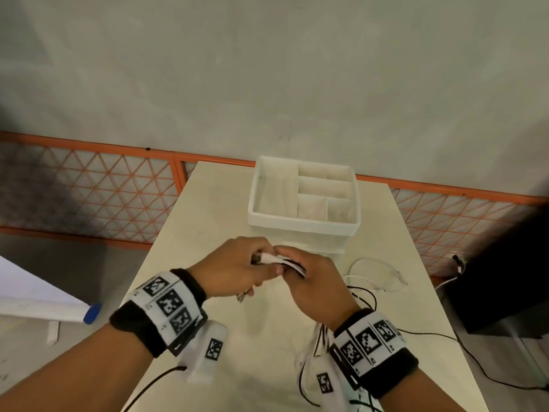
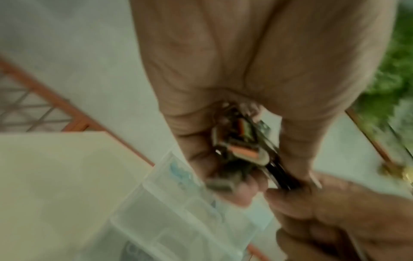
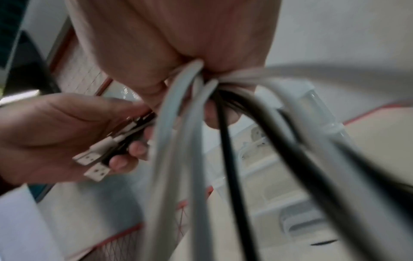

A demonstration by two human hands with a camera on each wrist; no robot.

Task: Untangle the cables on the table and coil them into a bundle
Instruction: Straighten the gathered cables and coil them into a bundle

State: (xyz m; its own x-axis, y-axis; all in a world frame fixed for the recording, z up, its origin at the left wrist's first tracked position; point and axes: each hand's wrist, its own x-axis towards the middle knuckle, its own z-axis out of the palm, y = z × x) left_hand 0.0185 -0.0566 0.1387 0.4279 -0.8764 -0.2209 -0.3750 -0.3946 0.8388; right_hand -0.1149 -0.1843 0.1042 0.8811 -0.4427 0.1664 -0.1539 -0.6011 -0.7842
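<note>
Over the middle of the cream table (image 1: 217, 209) my two hands meet around a bunch of white and black cables (image 1: 286, 262). My left hand (image 1: 237, 267) curls round the plug ends; metal USB plugs (image 2: 242, 146) show in its palm, and two white plugs (image 3: 92, 163) stick out below its fingers. My right hand (image 1: 310, 279) grips the gathered strands, and white and black loops (image 3: 192, 141) hang from its fist towards the table. A loose white cable (image 1: 375, 278) and thin black cable (image 1: 364, 294) lie on the table right of my hands.
A white divided organiser box (image 1: 303, 221) stands on the table just beyond my hands. A black cable (image 1: 427, 334) trails off the table's right edge towards a dark box (image 1: 499, 292) on the floor. An orange mesh fence (image 1: 89, 185) runs behind the table.
</note>
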